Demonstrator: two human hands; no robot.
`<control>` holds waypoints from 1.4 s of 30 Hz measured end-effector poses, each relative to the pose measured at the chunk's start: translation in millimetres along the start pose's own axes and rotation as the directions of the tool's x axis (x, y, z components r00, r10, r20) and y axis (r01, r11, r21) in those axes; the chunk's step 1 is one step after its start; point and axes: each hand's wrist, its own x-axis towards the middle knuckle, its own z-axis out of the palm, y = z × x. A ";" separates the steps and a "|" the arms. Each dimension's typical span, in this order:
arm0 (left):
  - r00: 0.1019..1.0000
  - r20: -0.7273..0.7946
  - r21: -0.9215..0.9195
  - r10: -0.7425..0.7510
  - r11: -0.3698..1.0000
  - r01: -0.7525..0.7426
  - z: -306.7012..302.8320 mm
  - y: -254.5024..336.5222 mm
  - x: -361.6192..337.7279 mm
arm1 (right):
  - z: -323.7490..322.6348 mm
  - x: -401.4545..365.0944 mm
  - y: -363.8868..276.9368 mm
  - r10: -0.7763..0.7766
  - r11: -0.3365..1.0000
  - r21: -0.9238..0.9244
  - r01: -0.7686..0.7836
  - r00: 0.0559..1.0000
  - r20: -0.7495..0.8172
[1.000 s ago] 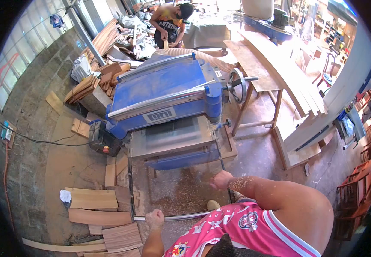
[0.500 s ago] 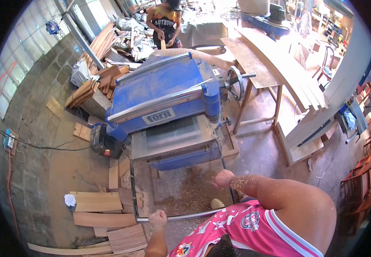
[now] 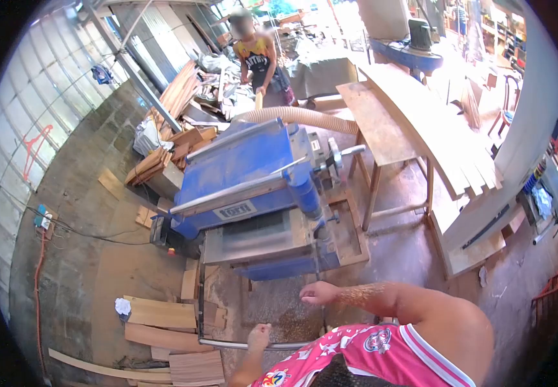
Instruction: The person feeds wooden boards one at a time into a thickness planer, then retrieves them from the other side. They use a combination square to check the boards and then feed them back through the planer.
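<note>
My left hand [image 3: 259, 337] is closed with nothing visible in it, just above the dark metal rail [image 3: 227, 344] that runs in front of my body. Further forward and to the right, my right hand [image 3: 319, 293] has its fingers curled together, also with nothing showing in it. Wood chips cling to my right forearm. Beyond both hands stands a blue planer [image 3: 240, 161] with a bare metal bed [image 3: 253, 238]. Neither hand touches the bed.
Boards [image 3: 161, 312] lie on the floor at the left. Behind the planer, a ribbed hose [image 3: 305, 116] curves and a co-worker [image 3: 259, 61] stands holding a piece of wood. Long curved planks [image 3: 421, 122] rest on a wooden stand at the right. A cable crosses the left floor.
The camera view has tilted upward. My left hand has moved rightward along the rail, away from its left corner, and my hands are closer together. More of the co-worker shows.
</note>
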 end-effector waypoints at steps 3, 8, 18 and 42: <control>0.993 0.074 -0.150 0.092 0.986 -0.080 28.8 69.0 -13.0 | -70.1 -55.3 -16.9 0.086 0.994 0.080 -0.073 0.979 -0.185; 0.968 0.154 -0.276 0.198 0.949 -0.150 55.4 162.1 -20.8 | -172.2 -182.2 73.5 0.368 0.930 0.139 -0.341 0.837 -0.405; 0.934 0.340 -0.086 -0.112 0.985 0.150 59.3 228.9 -2.5 | -246.8 -314.1 122.2 0.665 0.717 0.639 -0.277 0.547 -0.509; 0.930 0.310 -0.105 -0.198 0.965 0.241 73.6 234.6 -6.7 | -336.2 -126.0 -26.3 0.188 0.856 0.492 0.157 0.793 -0.580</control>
